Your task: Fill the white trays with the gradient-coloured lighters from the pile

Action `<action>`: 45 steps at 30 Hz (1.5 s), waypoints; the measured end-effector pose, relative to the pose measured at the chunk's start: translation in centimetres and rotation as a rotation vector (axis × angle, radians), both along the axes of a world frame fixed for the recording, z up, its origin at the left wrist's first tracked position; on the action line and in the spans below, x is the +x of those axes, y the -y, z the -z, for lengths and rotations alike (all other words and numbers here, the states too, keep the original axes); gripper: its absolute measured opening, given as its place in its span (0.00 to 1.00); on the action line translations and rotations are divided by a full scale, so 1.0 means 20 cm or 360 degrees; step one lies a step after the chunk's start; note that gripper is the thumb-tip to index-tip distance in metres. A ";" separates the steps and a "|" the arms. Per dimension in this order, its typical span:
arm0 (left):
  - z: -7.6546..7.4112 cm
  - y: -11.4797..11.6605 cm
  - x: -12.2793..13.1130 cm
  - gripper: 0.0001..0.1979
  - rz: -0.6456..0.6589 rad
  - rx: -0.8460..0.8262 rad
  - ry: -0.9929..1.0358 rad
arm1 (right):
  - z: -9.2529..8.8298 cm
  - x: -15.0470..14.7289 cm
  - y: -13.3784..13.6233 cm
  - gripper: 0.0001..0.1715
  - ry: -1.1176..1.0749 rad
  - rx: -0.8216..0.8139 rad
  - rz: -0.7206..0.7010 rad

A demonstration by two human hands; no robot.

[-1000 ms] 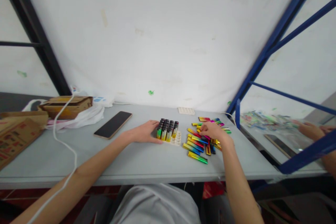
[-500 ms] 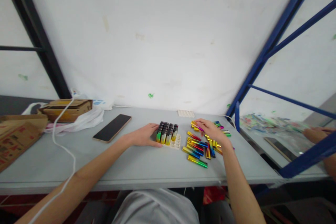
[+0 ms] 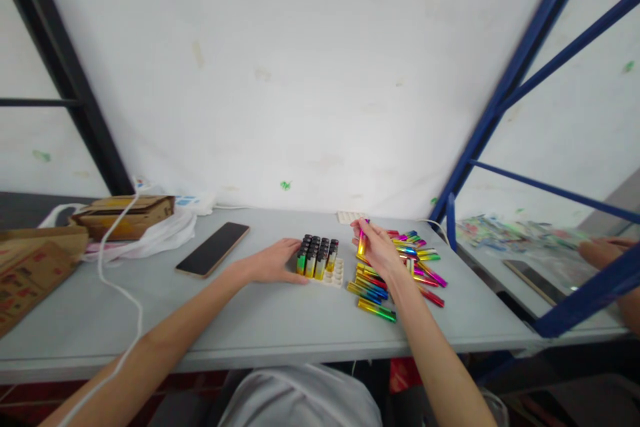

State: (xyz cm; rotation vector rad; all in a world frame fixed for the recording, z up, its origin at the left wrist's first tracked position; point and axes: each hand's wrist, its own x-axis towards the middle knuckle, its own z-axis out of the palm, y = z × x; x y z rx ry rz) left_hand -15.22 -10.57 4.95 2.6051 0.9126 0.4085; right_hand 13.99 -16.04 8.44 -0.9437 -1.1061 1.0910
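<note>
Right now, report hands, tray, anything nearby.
Right hand holds slim, shiny yellow-and-purple lighter. Left hand beside partly filled white gridded tray. Loose multicoloured shiny lighters right of tray.

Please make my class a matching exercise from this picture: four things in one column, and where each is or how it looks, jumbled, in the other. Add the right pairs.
Column 1
1. Left hand
2. Right hand
3. Phone on the left
4. Back tray

Column 2
A. Flat, with a dark screen
B. Pale, near the wall
C. Holding a yellow-and-pink tube
D. Beside the upright black-topped tubes

Right pairs: 1-D, 2-C, 3-A, 4-B
</note>
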 end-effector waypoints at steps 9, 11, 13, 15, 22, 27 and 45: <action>0.02 -0.01 0.00 0.46 0.0070 0.0077 0.0037 | -0.02 -0.08 0.05 0.35 0.0088 -0.0102 -0.0260; 0.01 -0.01 0.00 0.45 0.0077 0.0062 0.0035 | -0.01 -0.10 0.05 0.36 0.0061 -0.0177 -0.0192; 0.01 -0.01 0.00 0.46 0.0063 0.0045 0.0025 | 0.00 -0.12 0.04 0.38 0.0042 -0.0261 -0.0130; 0.00 0.00 0.00 0.47 0.0041 0.0030 0.0011 | 0.01 -0.13 0.03 0.39 0.0008 -0.0359 -0.0064; 0.00 0.00 0.00 0.47 0.0036 0.0036 0.0011 | 0.02 -0.14 0.04 0.24 0.0058 -0.0626 0.0001; 0.01 -0.01 0.00 0.47 0.0028 0.0049 0.0012 | 0.03 -0.13 0.03 0.29 0.0104 -0.0494 0.0038; 0.02 0.00 0.00 0.44 0.0077 0.0064 0.0011 | -0.14 0.02 0.18 0.19 0.1682 0.0210 -0.0224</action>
